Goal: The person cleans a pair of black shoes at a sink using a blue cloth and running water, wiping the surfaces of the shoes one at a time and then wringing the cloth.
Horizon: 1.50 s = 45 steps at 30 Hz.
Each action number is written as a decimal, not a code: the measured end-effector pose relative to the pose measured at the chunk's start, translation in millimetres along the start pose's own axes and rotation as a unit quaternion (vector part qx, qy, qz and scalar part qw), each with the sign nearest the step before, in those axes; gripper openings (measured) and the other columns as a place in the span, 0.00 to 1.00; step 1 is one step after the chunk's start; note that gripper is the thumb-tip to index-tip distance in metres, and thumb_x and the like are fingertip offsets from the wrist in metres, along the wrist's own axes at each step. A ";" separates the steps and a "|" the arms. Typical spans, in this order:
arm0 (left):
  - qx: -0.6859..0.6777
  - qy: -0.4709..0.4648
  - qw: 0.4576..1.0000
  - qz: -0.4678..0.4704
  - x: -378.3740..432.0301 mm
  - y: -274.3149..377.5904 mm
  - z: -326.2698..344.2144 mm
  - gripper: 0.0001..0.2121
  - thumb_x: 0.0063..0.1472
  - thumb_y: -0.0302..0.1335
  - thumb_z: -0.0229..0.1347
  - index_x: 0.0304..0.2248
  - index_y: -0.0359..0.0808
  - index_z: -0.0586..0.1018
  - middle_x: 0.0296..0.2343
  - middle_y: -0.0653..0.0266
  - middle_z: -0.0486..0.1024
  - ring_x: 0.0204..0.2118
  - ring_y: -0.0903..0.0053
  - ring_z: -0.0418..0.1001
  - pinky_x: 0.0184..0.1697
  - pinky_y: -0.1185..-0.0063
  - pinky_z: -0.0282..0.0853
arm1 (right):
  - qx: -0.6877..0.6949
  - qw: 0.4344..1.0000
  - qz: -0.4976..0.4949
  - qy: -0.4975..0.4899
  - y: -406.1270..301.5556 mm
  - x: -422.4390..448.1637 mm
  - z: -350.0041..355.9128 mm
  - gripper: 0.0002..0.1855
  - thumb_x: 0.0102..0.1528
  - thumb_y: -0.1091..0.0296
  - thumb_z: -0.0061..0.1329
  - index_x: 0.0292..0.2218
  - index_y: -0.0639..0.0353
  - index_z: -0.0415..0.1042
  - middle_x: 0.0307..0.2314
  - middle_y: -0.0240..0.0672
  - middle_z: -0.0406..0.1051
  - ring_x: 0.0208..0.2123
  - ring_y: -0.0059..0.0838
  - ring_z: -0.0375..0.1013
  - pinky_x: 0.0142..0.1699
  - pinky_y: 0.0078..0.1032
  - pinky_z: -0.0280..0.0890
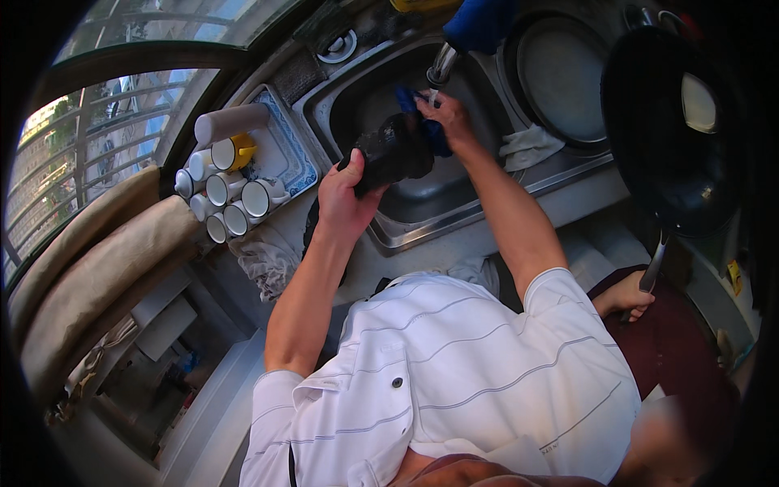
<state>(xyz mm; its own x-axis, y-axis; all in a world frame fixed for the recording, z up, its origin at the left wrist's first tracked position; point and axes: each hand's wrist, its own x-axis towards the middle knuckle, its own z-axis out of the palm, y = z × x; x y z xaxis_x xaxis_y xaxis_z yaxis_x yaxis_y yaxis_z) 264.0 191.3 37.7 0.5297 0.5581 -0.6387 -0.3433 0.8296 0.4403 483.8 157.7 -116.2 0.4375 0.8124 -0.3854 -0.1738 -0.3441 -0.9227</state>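
My left hand (347,192) grips one end of a dark, glossy, wet object (398,149) and holds it tilted over the steel sink basin (420,204). Its exact kind I cannot tell. At its far end, my right hand (449,120) holds a blue cloth (437,139), partly hidden by the fingers and the dark object. Directly above the right hand is the metal faucet spout (439,68), with water running from it. Blue material (478,27) wraps the faucet's upper part.
Left of the sink, enamel mugs (225,189) and a roll (231,122) rest by a blue-patterned tray (298,155). At right are a round pan (563,79) and a white rag (531,148). Another person's hand (630,295) holds a black wok (666,140) by its handle.
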 end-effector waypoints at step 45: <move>-0.051 -0.068 0.996 0.033 -66.8 6.1 -42.2 0.15 0.69 0.36 0.48 0.48 0.35 0.74 0.39 0.62 0.80 0.29 0.76 0.74 0.26 0.78 0.61 | -0.047 0.976 -0.118 0.174 -17.0 -28.3 30.3 0.19 0.56 0.53 0.59 0.39 0.61 0.79 0.32 0.48 0.78 0.36 0.47 0.77 0.42 0.33 0.70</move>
<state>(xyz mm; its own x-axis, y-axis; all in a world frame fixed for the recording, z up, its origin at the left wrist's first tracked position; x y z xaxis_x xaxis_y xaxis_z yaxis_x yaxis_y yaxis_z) 193.8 159.7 56.5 0.6019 0.6094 -0.5161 -0.4531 0.7928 0.4077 447.7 154.8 -89.9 0.7322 0.6705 -0.1201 0.0431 -0.2216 -0.9742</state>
